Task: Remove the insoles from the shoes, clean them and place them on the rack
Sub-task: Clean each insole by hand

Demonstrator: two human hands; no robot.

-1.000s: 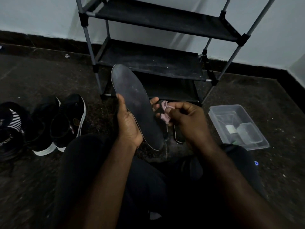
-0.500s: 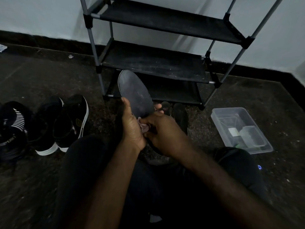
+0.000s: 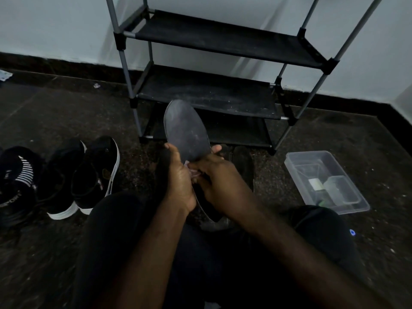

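In the head view, we are holding the insole (image 3: 186, 132) in our left grip (image 3: 178, 181), thumb on its near edge and fingertips showing past its far edge. The toe end is pointing up and away from the grip, toward the rack (image 3: 214, 94) just beyond. Our right grip (image 3: 220, 186) is pinching a small pink cloth (image 3: 192, 172) and pressing it to the insole's face, right beside the left thumb. The insole's heel end is hanging below both grips.

Just beyond the right grip, a dark shoe (image 3: 243, 166) is lying on the floor (image 3: 66, 112). Well left of the left grip, a pair of white-soled black shoes (image 3: 95, 170) is standing, with a striped shoe (image 3: 15, 181) further out. Well right of the right grip, a clear plastic box (image 3: 347, 197) is sitting.
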